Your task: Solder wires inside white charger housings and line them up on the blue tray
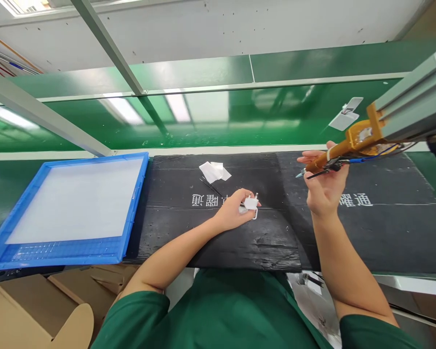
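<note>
Black surface point(218, 249) crosses mid-frame. At centre, the left hand point(231, 212) has its grip clamped on a plug point(252, 203); upper right of that, the right hand point(324, 190) wraps a down-left-slanting tool point(336, 150).

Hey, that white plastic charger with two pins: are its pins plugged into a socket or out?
Out. The white plastic charger is in the left hand, both pins standing bare with no socket around them.
</note>
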`<state>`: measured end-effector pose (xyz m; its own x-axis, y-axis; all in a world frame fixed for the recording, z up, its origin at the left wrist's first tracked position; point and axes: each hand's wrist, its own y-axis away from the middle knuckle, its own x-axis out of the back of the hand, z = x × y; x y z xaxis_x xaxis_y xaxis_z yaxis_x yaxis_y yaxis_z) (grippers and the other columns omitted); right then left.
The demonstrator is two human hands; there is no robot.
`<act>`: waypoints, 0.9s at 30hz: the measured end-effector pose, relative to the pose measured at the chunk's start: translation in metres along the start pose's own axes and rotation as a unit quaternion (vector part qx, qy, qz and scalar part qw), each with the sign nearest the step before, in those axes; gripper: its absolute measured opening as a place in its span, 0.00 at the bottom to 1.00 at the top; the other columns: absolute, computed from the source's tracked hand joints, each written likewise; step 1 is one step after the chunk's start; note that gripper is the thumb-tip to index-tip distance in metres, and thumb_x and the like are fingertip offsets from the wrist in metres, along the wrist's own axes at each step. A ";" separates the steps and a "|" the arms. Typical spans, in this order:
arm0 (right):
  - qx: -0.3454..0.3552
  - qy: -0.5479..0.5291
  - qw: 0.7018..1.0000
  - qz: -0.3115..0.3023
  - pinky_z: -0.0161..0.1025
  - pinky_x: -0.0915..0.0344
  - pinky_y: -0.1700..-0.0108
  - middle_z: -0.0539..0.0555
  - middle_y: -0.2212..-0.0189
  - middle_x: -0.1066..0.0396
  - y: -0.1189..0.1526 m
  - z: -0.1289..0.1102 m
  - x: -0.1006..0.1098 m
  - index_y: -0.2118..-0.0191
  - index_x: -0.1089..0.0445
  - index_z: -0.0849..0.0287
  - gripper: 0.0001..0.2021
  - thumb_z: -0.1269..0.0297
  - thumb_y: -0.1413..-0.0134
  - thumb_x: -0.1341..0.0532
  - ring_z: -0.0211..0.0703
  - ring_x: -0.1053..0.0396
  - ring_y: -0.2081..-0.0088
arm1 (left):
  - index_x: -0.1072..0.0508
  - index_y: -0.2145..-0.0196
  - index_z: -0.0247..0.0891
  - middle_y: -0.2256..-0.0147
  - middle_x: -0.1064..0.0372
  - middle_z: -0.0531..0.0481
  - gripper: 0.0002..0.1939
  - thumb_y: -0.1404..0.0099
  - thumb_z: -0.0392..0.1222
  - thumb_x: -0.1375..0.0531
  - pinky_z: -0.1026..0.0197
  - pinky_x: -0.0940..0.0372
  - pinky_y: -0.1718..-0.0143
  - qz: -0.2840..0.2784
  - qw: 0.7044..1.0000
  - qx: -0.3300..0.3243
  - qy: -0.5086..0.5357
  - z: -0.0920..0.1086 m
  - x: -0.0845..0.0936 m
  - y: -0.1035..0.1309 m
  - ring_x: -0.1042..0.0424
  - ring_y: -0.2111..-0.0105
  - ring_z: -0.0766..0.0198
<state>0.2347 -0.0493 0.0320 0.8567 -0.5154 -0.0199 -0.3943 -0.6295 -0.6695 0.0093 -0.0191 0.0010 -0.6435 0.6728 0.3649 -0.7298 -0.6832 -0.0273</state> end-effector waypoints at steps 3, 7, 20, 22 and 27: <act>0.000 0.002 1.000 0.000 0.51 0.29 0.51 0.52 0.55 0.26 0.000 0.001 0.000 0.46 0.35 0.43 0.21 0.59 0.46 0.35 0.47 0.26 0.57 | 0.34 0.51 0.40 0.58 0.24 0.47 0.18 0.40 0.35 0.44 0.53 0.37 0.46 -0.005 0.994 -0.046 -0.098 -0.001 0.005 0.001 0.33 0.50 0.55; 0.005 -0.009 1.000 -0.004 0.48 0.30 0.50 0.50 0.54 0.27 0.000 0.002 0.001 0.50 0.32 0.43 0.17 0.61 0.46 0.35 0.44 0.27 0.58 | 0.43 0.36 0.39 0.51 0.27 0.45 0.32 0.39 0.35 0.47 0.48 0.42 0.41 -0.053 0.979 -0.106 -0.164 0.007 0.016 0.007 0.37 0.47 0.53; 0.002 -0.008 1.000 0.004 0.47 0.29 0.50 0.51 0.55 0.27 0.000 0.005 0.000 0.52 0.33 0.47 0.16 0.61 0.47 0.34 0.43 0.27 0.58 | 0.27 0.52 0.41 0.57 0.24 0.46 0.17 0.33 0.53 0.41 0.58 0.32 0.53 -0.034 0.974 -0.081 -0.209 0.010 0.007 0.014 0.26 0.56 0.57; -0.003 -0.006 1.000 0.002 0.48 0.29 0.50 0.52 0.55 0.27 0.001 0.005 0.001 0.51 0.33 0.49 0.17 0.60 0.47 0.34 0.45 0.27 0.58 | 0.27 0.52 0.41 0.56 0.24 0.47 0.16 0.34 0.51 0.40 0.58 0.32 0.52 -0.027 0.980 -0.069 -0.185 0.009 0.006 0.014 0.25 0.56 0.58; -0.007 -0.006 1.000 -0.003 0.46 0.29 0.49 0.52 0.55 0.28 0.001 0.005 0.000 0.52 0.33 0.48 0.17 0.60 0.47 0.34 0.44 0.27 0.57 | 0.25 0.56 0.43 0.57 0.22 0.49 0.15 0.38 0.51 0.36 0.60 0.32 0.54 -0.014 0.987 -0.041 -0.152 0.007 0.006 0.010 0.23 0.58 0.59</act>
<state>0.2362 -0.0474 0.0273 0.8631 -0.5045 -0.0238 -0.3932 -0.6416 -0.6587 -0.0007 -0.0239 0.0092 -0.5329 0.5668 0.6283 -0.7704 -0.6321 -0.0832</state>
